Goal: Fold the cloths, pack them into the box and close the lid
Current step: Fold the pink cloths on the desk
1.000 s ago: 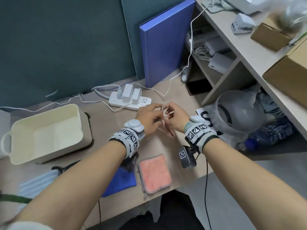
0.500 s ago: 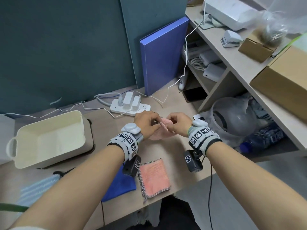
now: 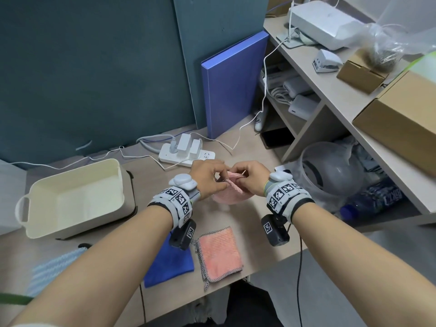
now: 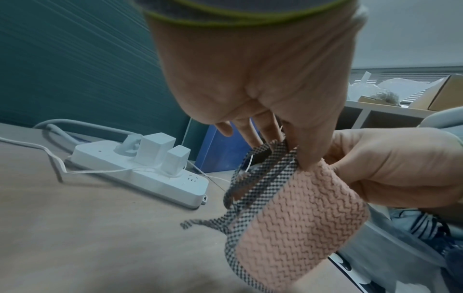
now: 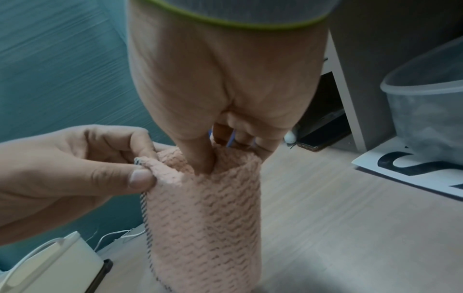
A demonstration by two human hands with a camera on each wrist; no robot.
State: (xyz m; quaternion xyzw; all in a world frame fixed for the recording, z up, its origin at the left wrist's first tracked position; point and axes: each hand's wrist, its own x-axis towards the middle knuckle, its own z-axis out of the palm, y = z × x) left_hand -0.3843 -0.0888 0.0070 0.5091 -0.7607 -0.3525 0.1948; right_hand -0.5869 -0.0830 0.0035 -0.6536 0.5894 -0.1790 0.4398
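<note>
Both hands hold a pink waffle cloth (image 3: pixel 232 193) with a checked border just above the desk, so that it hangs doubled over. My left hand (image 3: pixel 218 179) pinches its checked edge (image 4: pixel 273 158). My right hand (image 3: pixel 238 178) pinches the top fold (image 5: pixel 225 158), thumb on the near side. A folded salmon cloth (image 3: pixel 219 253) and a folded blue cloth (image 3: pixel 169 265) lie near the desk's front edge. A pale blue striped cloth (image 3: pixel 52 265) lies at the left. The cream box (image 3: pixel 113 182) stands open at the left with nothing in it.
A white power strip (image 3: pixel 186 154) with cables lies just behind the hands. A blue folder (image 3: pixel 233 86) leans on the back wall. At the right are a clear plastic tub (image 3: pixel 330 171), a phone (image 3: pixel 276 138) and a shelf with cardboard boxes (image 3: pixel 401 119).
The hands have come down and a little toward me with the pink cloth. More of the cloth now hangs below them in a doubled fold.
</note>
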